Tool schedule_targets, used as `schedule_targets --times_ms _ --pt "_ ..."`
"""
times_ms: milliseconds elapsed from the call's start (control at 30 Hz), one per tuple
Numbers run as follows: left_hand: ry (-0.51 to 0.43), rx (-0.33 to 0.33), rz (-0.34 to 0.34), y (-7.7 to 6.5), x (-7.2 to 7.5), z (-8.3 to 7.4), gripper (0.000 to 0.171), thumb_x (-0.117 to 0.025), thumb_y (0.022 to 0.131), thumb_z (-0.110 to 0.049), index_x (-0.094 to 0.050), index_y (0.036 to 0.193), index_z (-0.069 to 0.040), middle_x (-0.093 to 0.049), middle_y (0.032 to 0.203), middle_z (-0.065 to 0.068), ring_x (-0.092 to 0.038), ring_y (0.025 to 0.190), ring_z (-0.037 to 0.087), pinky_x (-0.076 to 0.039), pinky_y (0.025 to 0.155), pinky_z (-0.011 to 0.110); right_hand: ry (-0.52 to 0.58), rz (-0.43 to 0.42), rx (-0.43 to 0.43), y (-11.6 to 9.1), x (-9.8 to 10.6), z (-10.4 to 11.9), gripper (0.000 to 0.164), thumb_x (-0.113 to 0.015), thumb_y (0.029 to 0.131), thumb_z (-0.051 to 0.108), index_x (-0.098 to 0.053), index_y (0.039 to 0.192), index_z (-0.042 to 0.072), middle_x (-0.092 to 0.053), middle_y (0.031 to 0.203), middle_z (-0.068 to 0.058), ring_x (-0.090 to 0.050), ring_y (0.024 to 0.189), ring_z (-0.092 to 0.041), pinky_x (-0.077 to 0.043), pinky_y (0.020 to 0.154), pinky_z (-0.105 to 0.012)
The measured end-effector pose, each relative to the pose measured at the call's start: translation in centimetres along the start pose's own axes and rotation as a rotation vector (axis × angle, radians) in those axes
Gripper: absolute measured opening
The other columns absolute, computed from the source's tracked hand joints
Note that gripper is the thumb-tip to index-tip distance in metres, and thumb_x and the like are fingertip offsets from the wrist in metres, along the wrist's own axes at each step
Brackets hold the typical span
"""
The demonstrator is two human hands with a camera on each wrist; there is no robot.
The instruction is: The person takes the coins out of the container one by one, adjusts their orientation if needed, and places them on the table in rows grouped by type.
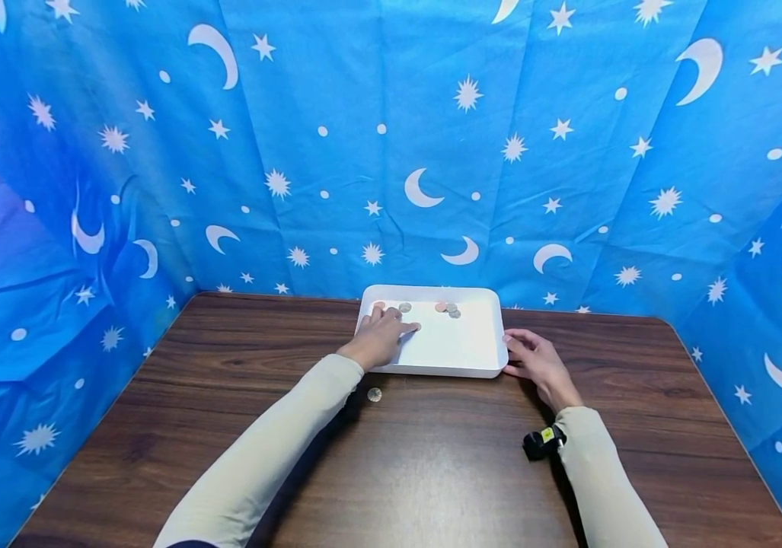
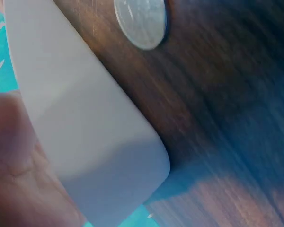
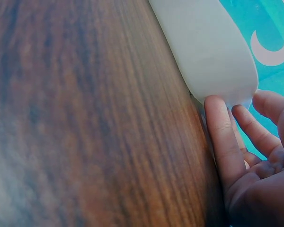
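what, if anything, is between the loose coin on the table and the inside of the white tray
The near wall of the white tray stands between: the loose coin lies outside it, across a strip of table. The left hand also reaches over the tray's near left corner, close to that path.

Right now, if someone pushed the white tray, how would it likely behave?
The white tray looks stiff, its walls holding their shape. Being wide and low, it would probably slide across the table rather than tip. Coins on its flat, undivided floor might shift.
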State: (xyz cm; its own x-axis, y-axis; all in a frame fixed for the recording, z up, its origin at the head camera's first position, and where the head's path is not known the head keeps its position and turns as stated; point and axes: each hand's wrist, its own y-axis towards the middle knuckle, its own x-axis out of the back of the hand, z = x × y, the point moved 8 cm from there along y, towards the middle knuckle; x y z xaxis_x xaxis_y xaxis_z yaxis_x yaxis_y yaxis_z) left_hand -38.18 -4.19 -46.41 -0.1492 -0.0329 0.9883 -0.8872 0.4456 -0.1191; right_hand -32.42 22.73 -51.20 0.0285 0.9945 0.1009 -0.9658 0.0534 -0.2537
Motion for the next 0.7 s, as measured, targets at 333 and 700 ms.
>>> schedule_targets --times_ms 333,700 --pt "-0.063 -0.068 -0.05 0.0 0.3 -1.4 0.038 -0.057 0.109 -0.012 -0.065 0.146 -0.018 -0.066 0.138 0.008 -0.055 0.119 0.028 -0.045 0.098 0.043 0.001 -0.005 0.0 0.0 0.0 0.1 0.046 -0.053 0.113 0.023 -0.05 0.151 -0.002 -0.057 0.132 -0.02 -0.065 0.098 -0.013 -0.06 0.081 -0.024" --pt "-0.522 0.034 -0.114 1.3 0.5 -0.1 0.027 -0.069 0.104 -0.011 -0.075 0.129 -0.004 -0.066 0.139 0.016 -0.065 0.123 0.028 -0.052 0.102 0.04 0.002 -0.008 0.001 0.0 0.0 0.1 0.046 -0.053 0.113 0.024 -0.049 0.151 -0.002 -0.058 0.131 -0.02 -0.066 0.098 -0.013 -0.06 0.082 -0.024"
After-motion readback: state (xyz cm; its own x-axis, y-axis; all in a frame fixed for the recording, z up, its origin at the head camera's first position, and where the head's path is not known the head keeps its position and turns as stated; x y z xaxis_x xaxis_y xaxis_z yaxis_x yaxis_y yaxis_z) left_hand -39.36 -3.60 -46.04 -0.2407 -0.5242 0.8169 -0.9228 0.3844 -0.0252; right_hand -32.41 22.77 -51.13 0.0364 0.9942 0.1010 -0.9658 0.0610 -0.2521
